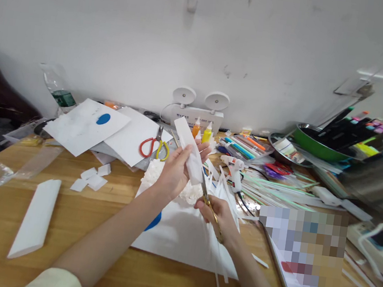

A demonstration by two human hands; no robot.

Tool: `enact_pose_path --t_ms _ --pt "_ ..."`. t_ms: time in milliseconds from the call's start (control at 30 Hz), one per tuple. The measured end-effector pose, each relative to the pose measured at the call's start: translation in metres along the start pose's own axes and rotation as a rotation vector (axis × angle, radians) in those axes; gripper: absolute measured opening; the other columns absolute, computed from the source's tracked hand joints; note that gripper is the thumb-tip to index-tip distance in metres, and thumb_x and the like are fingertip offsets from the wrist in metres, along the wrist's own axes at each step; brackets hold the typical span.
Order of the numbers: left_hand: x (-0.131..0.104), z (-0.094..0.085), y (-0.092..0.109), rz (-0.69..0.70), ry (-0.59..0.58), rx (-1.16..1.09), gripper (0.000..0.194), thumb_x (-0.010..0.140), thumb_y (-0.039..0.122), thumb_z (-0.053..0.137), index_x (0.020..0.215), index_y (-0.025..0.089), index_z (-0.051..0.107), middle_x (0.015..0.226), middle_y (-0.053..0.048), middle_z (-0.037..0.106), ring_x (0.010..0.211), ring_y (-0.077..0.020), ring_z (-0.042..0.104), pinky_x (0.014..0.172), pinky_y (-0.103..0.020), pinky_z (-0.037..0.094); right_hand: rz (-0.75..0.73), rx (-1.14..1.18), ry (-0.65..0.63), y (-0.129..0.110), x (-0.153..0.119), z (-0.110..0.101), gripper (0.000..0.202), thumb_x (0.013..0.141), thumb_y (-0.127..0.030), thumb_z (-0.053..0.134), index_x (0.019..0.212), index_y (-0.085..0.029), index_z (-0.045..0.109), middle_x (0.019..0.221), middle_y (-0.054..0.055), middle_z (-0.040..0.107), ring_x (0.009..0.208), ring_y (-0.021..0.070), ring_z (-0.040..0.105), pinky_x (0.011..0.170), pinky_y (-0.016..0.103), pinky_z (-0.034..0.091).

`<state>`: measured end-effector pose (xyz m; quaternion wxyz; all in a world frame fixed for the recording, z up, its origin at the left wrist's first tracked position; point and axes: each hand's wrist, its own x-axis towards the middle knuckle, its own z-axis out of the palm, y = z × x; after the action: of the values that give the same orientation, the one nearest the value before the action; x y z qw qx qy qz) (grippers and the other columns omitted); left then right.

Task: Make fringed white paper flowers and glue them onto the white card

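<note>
My left hand (174, 172) pinches a white paper strip (188, 144), tilted up above the work sheet. My right hand (215, 217) is closed round a pair of gold-handled scissors (209, 203), whose blades are at the strip's lower end. Whether the blades meet the paper I cannot tell. Below both hands lies a white sheet (178, 240) with a blue patch (153, 222) partly behind my left forearm. A crumpled white mass (152, 176) rests on the sheet's far part, and thin white strips (219, 189) are scattered beside it.
Red-and-yellow-handled scissors (156, 144) lie on papers at the back. A white glue gun (234, 172) stands right of my hands. Small paper squares (92, 178) and a folded white paper (35, 219) are on the left. A tablet-like device (288, 264), partly blurred out, lies at right.
</note>
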<state>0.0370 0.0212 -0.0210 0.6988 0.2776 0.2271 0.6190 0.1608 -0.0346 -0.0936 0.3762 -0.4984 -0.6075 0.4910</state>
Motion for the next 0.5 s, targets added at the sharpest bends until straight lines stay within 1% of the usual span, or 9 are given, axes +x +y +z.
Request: enact_pose_path --t_ms 267,500 --pt "-0.0002 0.0001 0.0002 -0.006 0.001 0.009 0.023 0.083 0.016 0.046 0.102 0.011 0.058 0.101 -0.012 0.066 0.107 -0.0209 0.055 0.099 -0.038 0.035 -0.008 -0.004 0.001 -0.0019 -0.0004 0.0 0.035 0.075 -0.047 0.048 0.064 -0.015 0.054 0.05 -0.005 0.038 0.046 0.0086 0.034 0.044 0.022 0.027" --pt "-0.0001 -0.0009 0.0006 0.002 -0.017 -0.003 0.022 0.082 0.017 0.048 0.101 0.012 0.059 0.101 -0.011 0.066 0.108 -0.0206 0.055 0.098 -0.038 0.036 0.009 -0.08 0.041 -0.0019 -0.0012 0.0011 0.036 0.077 -0.047 0.047 0.06 -0.015 0.052 0.048 -0.005 0.035 0.044 0.0081 0.034 0.042 0.021 0.026"
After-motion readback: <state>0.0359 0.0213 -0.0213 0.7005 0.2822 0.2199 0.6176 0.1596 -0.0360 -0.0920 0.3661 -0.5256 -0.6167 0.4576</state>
